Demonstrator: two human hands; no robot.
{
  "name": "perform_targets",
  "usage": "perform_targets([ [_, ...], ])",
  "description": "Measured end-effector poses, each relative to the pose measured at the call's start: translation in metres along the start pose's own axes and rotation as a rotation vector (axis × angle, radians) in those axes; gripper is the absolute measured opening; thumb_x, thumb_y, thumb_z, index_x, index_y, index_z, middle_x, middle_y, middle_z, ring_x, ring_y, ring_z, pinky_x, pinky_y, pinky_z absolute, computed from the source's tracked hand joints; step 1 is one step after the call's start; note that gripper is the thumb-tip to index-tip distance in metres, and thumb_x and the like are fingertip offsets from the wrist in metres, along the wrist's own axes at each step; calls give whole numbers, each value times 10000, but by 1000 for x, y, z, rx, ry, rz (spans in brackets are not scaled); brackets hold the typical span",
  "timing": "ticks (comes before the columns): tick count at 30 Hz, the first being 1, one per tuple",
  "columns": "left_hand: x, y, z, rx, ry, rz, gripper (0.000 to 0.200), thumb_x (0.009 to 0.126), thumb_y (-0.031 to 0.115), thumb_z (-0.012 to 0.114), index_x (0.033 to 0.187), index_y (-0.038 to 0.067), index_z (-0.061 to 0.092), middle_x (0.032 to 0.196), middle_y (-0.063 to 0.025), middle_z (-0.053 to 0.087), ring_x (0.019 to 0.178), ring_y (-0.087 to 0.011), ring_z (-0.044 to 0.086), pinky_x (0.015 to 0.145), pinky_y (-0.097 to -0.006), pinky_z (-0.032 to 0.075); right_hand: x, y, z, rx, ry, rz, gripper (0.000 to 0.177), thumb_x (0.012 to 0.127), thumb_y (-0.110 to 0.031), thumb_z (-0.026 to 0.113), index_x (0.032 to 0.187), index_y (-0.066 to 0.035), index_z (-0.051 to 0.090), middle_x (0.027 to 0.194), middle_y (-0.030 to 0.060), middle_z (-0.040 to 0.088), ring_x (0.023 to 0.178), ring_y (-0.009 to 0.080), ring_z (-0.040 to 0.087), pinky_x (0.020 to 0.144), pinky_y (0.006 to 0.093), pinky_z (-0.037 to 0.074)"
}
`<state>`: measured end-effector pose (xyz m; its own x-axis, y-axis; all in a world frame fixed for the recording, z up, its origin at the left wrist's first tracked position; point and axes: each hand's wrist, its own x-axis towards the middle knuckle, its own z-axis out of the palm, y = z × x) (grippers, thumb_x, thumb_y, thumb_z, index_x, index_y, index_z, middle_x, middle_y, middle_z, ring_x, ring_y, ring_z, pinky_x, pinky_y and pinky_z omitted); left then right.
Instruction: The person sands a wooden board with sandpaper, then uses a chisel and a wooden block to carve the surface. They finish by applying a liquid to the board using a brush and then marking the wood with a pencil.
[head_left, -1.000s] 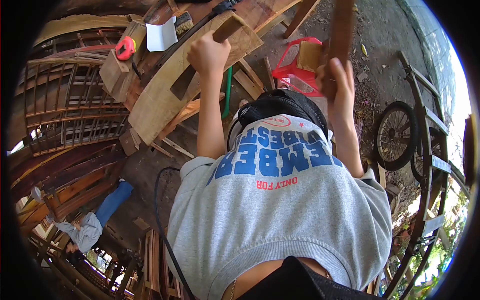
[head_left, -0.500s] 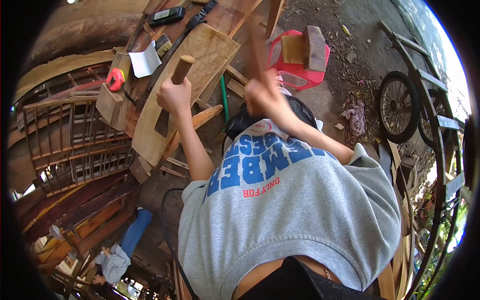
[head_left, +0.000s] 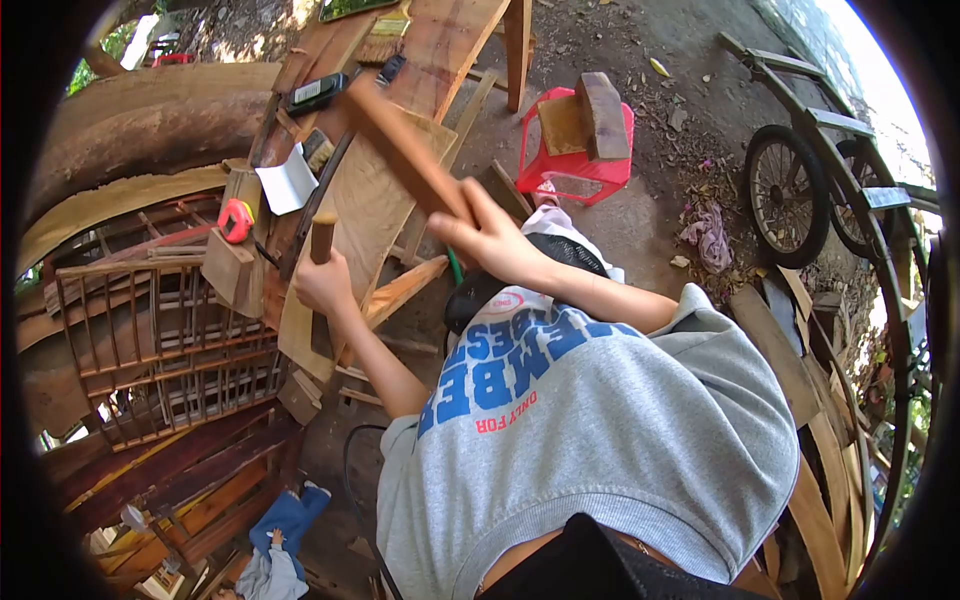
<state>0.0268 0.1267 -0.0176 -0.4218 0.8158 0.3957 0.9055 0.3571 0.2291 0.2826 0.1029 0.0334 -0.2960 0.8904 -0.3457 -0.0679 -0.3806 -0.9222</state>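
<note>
My left hand [head_left: 323, 285] is closed around the wooden handle of a chisel [head_left: 322, 238], which stands upright with its dark blade below my fist against a pale wooden board [head_left: 350, 190]. The blade's edge is not clearly seen. In my right hand [head_left: 500, 240] is a long brown wooden bar [head_left: 410, 150], gripped near its lower end. It slants up and to the left, overlapping the board in this view, its far end beyond the chisel handle.
Around the board on the workbench [head_left: 440, 45] lie a red tape measure [head_left: 236, 220], a white paper [head_left: 288, 180], a brush [head_left: 318, 150] and a black device [head_left: 317, 93]. A red stool [head_left: 600, 175] holds wood blocks. Wheels [head_left: 788, 195] stand right; another person [head_left: 275, 550] is at lower left.
The wooden bar has swung from pointing upward, blurred, to slanting left over the board. My left hand keeps its hold on the chisel. The whole view has shifted slightly.
</note>
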Motion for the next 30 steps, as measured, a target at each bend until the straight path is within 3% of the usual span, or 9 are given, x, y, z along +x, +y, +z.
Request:
perform_targets([
  [2, 2, -2, -3, 7, -11, -13, 248, 703, 272, 654, 633, 34, 645, 622, -199, 609, 602, -400, 606, 538, -487, 478, 14, 7, 14, 267, 377, -245, 327, 938, -300, 538, 1111, -65, 391, 806, 32, 494, 674, 62, 488, 564, 223, 424],
  [3, 4, -3, -4, 32, -27, -23, 211, 723, 255, 636, 684, 52, 678, 656, -196, 625, 640, -397, 619, 563, -480, 493, 19, 31, 25, 413, 368, -282, 377, 928, -319, 551, 1134, -57, 374, 873, 66, 535, 731, 114, 539, 626, 252, 454],
  [8, -1, -19, -2, 53, -23, -46, 178, 690, 252, 674, 733, 80, 682, 651, -197, 622, 617, -404, 611, 552, -488, 485, -19, 33, 11, -191, -267, 78, 567, 863, -454, 570, 1182, -15, 407, 948, 243, 582, 903, 296, 603, 783, 386, 472],
  [12, -3, -26, -6, 29, -27, -75, 169, 699, 241, 670, 795, 108, 710, 684, -194, 638, 635, -402, 618, 571, -488, 490, 6, 31, 19, 129, 224, -203, 421, 914, -396, 536, 1038, -54, 325, 700, 93, 544, 574, 144, 552, 481, 275, 436],
  [13, -2, -24, -6, 55, -36, -100, 167, 702, 238, 667, 802, 114, 716, 687, -189, 642, 635, -400, 619, 571, -487, 490, 4, 34, 35, 300, 246, -135, 461, 900, -412, 548, 1047, -48, 308, 716, 134, 554, 623, 203, 583, 528, 329, 463],
  [16, 5, -33, 0, 117, -33, -129, 161, 706, 238, 662, 790, 113, 720, 680, -186, 642, 635, -397, 620, 574, -486, 490, 3, 40, 38, -267, -215, -3, 571, 872, -476, 541, 1134, 5, 379, 937, 289, 595, 893, 400, 612, 776, 447, 466],
  [19, 17, -56, -7, 200, 27, -117, 261, 709, 293, 665, 712, 34, 695, 665, -227, 626, 651, -426, 612, 602, -504, 483, 4, 26, 33, -183, -238, 22, 595, 874, -482, 527, 1170, 18, 404, 1006, 312, 583, 968, 406, 594, 821, 436, 453],
  [26, 76, 35, -63, 88, 257, -214, 380, 762, 369, 658, 697, -5, 666, 670, -206, 632, 662, -413, 609, 562, -511, 453, 21, -12, -71, 51, 224, -3, 424, 890, -415, 557, 1044, -44, 422, 758, 76, 544, 623, 137, 533, 524, 296, 425],
  [30, 137, 111, -17, -343, 253, 304, 341, 789, 309, 680, 659, -4, 654, 568, -175, 597, 535, -362, 595, 463, -413, 418, 14, -6, -136, 285, 472, -70, 319, 918, -344, 538, 1064, -80, 434, 694, 5, 475, 531, 75, 453, 433, 232, 333],
])
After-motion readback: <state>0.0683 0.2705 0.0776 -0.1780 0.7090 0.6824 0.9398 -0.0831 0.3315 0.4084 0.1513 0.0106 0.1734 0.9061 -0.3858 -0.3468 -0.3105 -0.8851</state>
